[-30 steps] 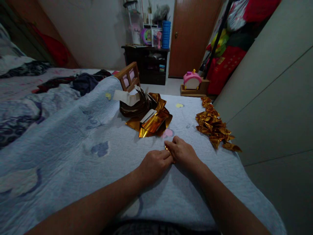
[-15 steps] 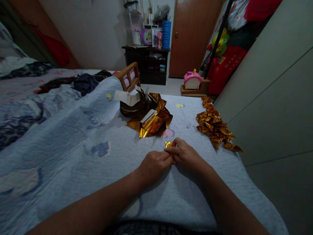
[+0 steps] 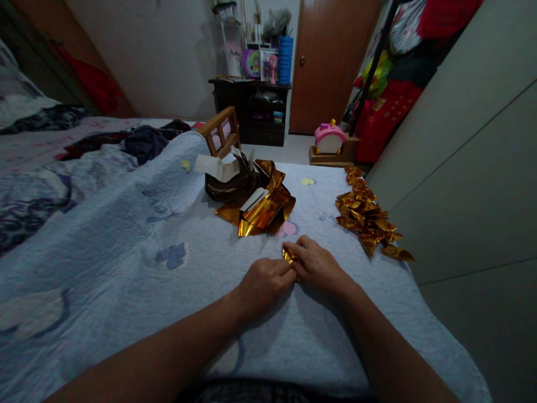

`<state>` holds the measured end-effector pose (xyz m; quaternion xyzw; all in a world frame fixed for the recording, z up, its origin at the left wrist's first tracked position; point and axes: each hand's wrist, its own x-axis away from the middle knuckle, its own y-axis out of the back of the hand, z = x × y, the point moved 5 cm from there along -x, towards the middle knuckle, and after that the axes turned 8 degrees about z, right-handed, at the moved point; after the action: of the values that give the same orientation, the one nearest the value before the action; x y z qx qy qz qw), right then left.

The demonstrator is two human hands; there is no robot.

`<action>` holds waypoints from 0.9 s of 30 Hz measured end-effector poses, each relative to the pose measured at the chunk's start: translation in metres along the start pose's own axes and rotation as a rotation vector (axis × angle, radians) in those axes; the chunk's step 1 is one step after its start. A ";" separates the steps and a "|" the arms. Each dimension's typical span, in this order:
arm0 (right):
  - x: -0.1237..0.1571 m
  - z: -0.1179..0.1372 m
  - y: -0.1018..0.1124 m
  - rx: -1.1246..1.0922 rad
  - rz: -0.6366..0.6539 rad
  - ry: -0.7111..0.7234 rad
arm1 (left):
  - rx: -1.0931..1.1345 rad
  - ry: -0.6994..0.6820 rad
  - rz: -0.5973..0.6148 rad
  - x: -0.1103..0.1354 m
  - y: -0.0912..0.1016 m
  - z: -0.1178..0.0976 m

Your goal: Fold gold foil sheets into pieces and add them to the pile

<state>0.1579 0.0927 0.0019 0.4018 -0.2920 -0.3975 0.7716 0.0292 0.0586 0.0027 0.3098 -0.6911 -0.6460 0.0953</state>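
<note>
My left hand (image 3: 264, 282) and my right hand (image 3: 316, 263) meet on the pale blue quilt (image 3: 138, 263), both with fingers closed on a small piece of gold foil paper (image 3: 289, 257). Only a sliver of the foil shows between the fingers. Just beyond my hands lies a loose stack of gold foil sheets (image 3: 262, 207) beside a dark curled bundle of paper (image 3: 230, 182). To the right a row of several folded gold pieces (image 3: 367, 215) runs along the quilt's edge.
A pale wardrobe wall (image 3: 470, 168) stands close on the right. A wooden chair back (image 3: 220, 131) rises behind the paper bundle. Crumpled dark clothes (image 3: 142, 140) and bedding lie at the left. A dark cabinet (image 3: 251, 109), a door and a pink toy (image 3: 329, 137) are at the back.
Half a second ago a flap of the gold foil stood out past my right fingers; now it is pressed down and mostly hidden. My hands have hardly shifted.
</note>
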 end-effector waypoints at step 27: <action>0.002 -0.014 0.007 -0.198 -0.142 0.079 | 0.484 0.009 0.005 -0.002 0.008 0.026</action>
<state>0.1718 0.0988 0.0009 0.3588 -0.1916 -0.4616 0.7883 0.0143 0.0808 0.0071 0.3249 -0.8262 -0.4597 0.0229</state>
